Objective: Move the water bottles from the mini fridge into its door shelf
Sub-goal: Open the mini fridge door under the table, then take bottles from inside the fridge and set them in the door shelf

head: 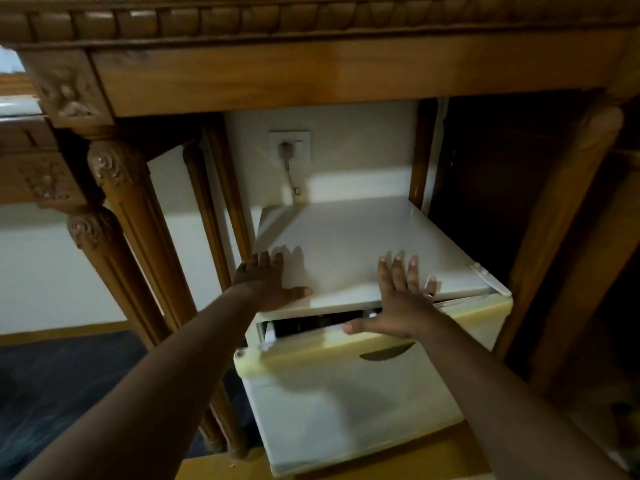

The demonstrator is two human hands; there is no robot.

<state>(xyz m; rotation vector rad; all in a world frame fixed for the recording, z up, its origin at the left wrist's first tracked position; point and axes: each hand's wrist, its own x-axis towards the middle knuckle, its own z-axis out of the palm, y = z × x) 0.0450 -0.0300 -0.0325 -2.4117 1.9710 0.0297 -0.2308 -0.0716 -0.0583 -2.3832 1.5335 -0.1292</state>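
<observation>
A white mini fridge (346,244) stands under a carved wooden table. Its door (339,403) is ajar by a narrow gap at the top left, with only darkness showing inside. No water bottles or door shelf are visible. My left hand (266,284) lies flat, fingers spread, on the front left of the fridge top. My right hand (398,303) rests on the front edge of the top, fingers spread over it, thumb stretched along the top rim of the door. Neither hand holds anything.
The wooden table (311,74) overhangs the fridge, with carved legs (138,244) to the left and a dark cabinet side (502,188) to the right. A wall socket (290,147) with a plugged cable sits behind. Dark carpet (52,386) covers the floor on the left.
</observation>
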